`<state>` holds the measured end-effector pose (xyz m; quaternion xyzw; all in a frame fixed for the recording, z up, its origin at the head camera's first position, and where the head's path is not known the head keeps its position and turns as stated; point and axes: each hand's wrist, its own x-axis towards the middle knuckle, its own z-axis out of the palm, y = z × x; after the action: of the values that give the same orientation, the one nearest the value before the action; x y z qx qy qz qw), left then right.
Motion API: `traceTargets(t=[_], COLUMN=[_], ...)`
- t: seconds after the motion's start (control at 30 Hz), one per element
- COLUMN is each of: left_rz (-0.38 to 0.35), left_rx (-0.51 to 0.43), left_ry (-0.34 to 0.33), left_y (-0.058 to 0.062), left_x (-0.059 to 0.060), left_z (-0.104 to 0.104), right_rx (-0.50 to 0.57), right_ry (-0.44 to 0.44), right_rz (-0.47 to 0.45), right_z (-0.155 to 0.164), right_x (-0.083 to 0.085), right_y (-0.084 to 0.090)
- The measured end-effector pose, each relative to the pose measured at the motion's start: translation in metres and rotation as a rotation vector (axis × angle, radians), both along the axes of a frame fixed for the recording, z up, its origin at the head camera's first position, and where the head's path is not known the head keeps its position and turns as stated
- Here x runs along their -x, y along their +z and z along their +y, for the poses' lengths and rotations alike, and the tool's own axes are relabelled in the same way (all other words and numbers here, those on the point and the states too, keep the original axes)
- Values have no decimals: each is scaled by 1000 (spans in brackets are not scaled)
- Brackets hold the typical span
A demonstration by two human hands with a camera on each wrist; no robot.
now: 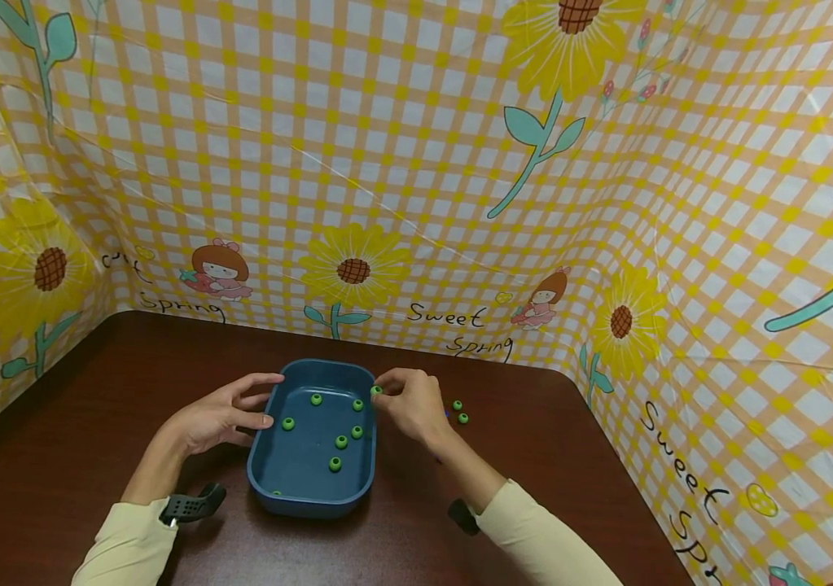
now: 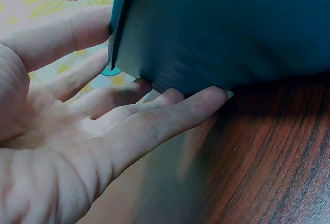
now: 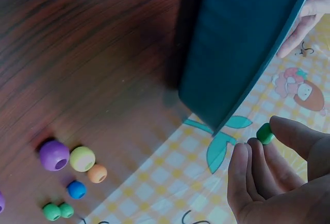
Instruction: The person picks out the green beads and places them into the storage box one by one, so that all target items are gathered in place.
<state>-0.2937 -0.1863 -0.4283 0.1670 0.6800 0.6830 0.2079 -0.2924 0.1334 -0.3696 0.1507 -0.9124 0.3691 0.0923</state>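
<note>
Near the tabletop's (image 1: 130, 366) far edge sits a blue tray (image 1: 299, 480) holding green beads. At its far right corner, the right hand (image 1: 409, 407) pinches a green bead (image 1: 375, 391) over the rim. With fingers straight, the left hand (image 1: 218, 415) rests relaxed against the tray's left wall.

The blue oblong plastic tray (image 1: 291, 480) sits on the dark brown wooden table (image 1: 570, 456), near the middle, in front of the checked sunflower-print backdrop (image 1: 416, 163) that rises behind and to both sides; several small green round beads (image 1: 341, 442) lie inside the tray; the left hand (image 1: 218, 417) rests against the tray's left wall; the right hand (image 1: 412, 404) is at the tray's far right corner, a single green bead (image 1: 376, 391) between its fingertips; a loose cluster of mixed round beads (image 3: 69, 175) lies on the table just right of that hand
</note>
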Motion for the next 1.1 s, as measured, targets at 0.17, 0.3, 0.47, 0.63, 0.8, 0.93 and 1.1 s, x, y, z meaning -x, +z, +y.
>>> traceTargets(t=[0.17, 0.3, 0.47, 0.63, 0.8, 0.93, 1.1], left_rz=[-1, -2, -6, 0, 3, 2, 0], left_rx=[8, 9, 7, 3, 4, 4, 7], left_ry=[4, 5, 2, 5, 6, 7, 9], left_y=[0, -1, -1, -1, -1, -1, 0], left_x=[0, 0, 0, 0, 0, 0, 0], left_z=[0, 0, 1, 1, 0, 0, 1], right_rx=[-2, -12, -14, -17, -17, -15, -13], right_ry=[34, 51, 64, 75, 76, 77, 83], right_rz=[-5, -11, 5, -10, -28, -24, -30], right_z=[-7, -12, -17, -20, -20, -19, -18], right_x=[-3, -5, -6, -6, -6, -5, -4], right_y=[-2, -5, -9, -14, -16, -17, -17])
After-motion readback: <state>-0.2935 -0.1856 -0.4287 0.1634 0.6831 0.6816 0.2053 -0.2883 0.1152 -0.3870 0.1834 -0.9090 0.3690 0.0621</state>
